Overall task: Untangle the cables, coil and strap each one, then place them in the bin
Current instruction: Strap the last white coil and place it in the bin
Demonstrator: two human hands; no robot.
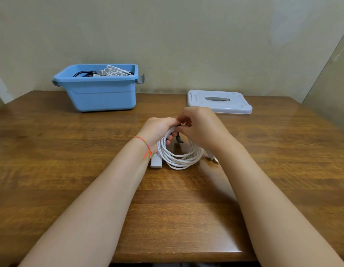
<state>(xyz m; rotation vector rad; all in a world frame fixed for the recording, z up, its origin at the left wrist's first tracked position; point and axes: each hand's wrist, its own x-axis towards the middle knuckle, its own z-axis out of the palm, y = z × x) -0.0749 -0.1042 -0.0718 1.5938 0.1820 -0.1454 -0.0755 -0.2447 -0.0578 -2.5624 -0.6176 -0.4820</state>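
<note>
Hands: two, both mid-table
Left hand (157,130): fingers curled round the top of one white coiled cable (179,157)
Right hand (201,128): fingertips pinching one black strap (177,136) at the coil's top
Coil: standing on the wooden table (70,180), one white plug block (156,160) at its left, one connector (213,158) at its right
Bin (101,93): one, blue, far left, holding one white cable bundle (117,71) and one black cable (83,73)
Lid (219,102): one, grey, flat, far right

One bin (101,93), perhaps three cables (179,157)
</note>
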